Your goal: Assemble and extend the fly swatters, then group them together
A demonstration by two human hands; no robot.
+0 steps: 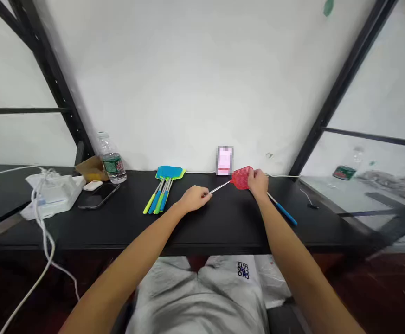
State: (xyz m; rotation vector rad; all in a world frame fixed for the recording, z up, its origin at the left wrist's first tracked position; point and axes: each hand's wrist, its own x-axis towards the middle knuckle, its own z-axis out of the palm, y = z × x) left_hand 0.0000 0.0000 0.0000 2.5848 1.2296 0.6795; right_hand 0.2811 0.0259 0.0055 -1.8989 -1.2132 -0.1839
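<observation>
Two bare hands at the near edge of a black worktop (223, 227). The left hand (193, 198) lies palm down, fingers curled closed around the end of a thin metal shaft (220, 187). The shaft runs up and right to the head of a red fly swatter (241, 178), which lies near the back of the worktop, tilted across the surface. The right hand (257, 182) rests on the right edge of that mesh head; its fingers are mostly hidden, so how firmly it holds cannot be told. A blue-handled rod (283, 213) extends from beneath the right hand toward the lower right; whether it joins the red head cannot be told.

Left of the hands, a bundle of fly swatters (163, 191) with blue and yellow-green heads lies with handles angled toward the viewer. Farther left stand a water bottle with a green label (112, 159) and a black smartphone (98, 196), beside a white power adapter (54, 195) with a white cable (42, 222) trailing over the worktop edge. A pixelated pink object (225, 160) stands against the white wall (174, 83), just behind the red head.
</observation>
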